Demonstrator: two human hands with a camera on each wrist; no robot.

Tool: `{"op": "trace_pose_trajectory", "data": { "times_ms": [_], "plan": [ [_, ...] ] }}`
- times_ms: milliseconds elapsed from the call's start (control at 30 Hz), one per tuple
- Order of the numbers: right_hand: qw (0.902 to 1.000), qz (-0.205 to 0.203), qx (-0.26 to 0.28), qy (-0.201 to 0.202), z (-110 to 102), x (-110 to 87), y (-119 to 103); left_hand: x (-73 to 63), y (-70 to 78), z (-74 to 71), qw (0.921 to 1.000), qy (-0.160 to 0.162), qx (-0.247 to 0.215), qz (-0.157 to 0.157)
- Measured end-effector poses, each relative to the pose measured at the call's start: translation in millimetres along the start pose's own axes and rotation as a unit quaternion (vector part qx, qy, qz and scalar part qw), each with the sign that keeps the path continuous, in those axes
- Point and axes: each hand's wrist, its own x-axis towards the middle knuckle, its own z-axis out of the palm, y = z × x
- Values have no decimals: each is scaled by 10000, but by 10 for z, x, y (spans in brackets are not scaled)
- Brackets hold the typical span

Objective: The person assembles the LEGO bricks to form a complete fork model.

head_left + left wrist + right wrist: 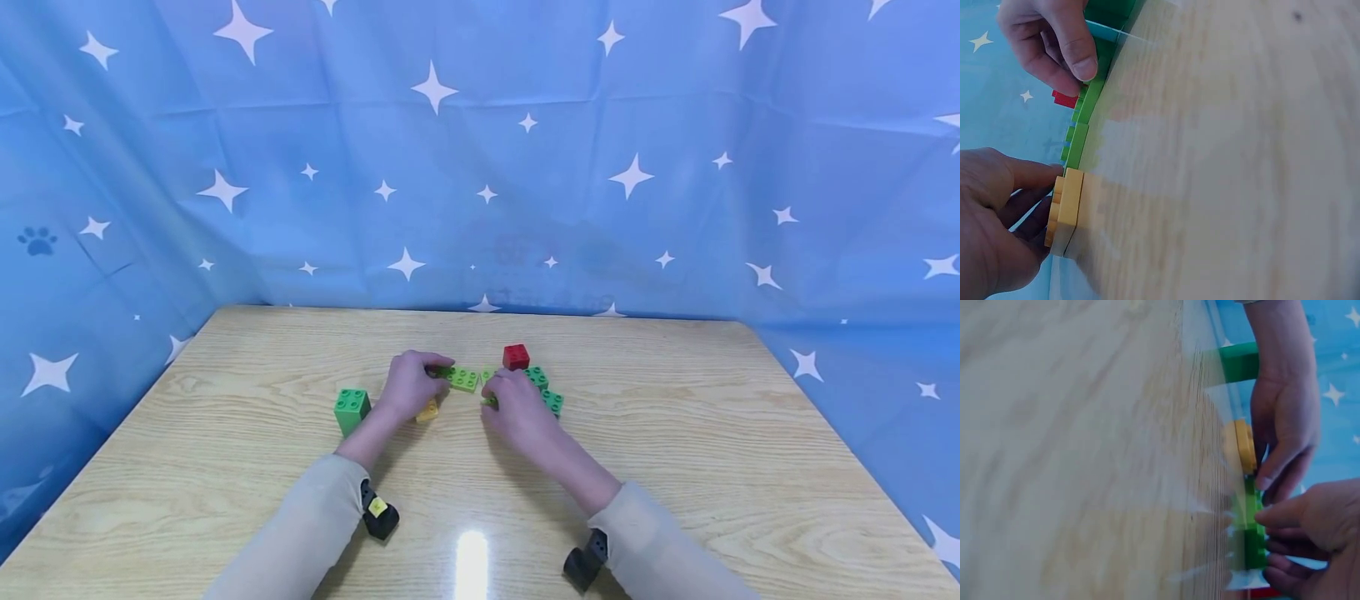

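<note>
My left hand [411, 385] grips the left end of a lime green brick [465, 380], thumb and forefinger on opposite sides. A yellow brick [427, 411] lies under that hand, nearer to me; the left wrist view shows the yellow brick [1071, 199] in front of the fingers. My right hand [519, 408] pinches another lime green brick [489, 402], mostly covered by the fingers. Just beyond it shows a further bit of lime green [487, 377]. In the right wrist view, the right thumb [1279, 514] touches lime green brick [1250, 499].
A red brick [515, 357] stands behind my right hand. Green bricks [552, 402] lie along its right side, partly hidden. Left of my left forearm stands a taller green block [351, 408]. The wooden table [750, 450] ends at a blue star-patterned cloth [480, 167].
</note>
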Motion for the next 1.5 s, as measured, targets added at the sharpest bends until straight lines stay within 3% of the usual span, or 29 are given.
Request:
{"op": "trace_pose_trajectory", "data": {
  "times_ms": [400,700,900,1067,1500],
  "plan": [
    [9995,-80,-189,-245,-65,-70,82,-15,14,28,9999,-73,-11,83],
    [9978,-532,-264,-294,-124,-166,158,-87,64,0,9970,-313,673,240],
    [9896,-1145,-780,-377,-189,-271,200,-176,99,-3,9945,-359,760,629],
    [9865,-1227,-1004,-400,-225,-325,211,-230,136,-1,9907,-494,781,998],
    [9829,-1441,-942,-653,-251,-349,271,-341,160,23,9903,-709,793,895]
  ]
}}
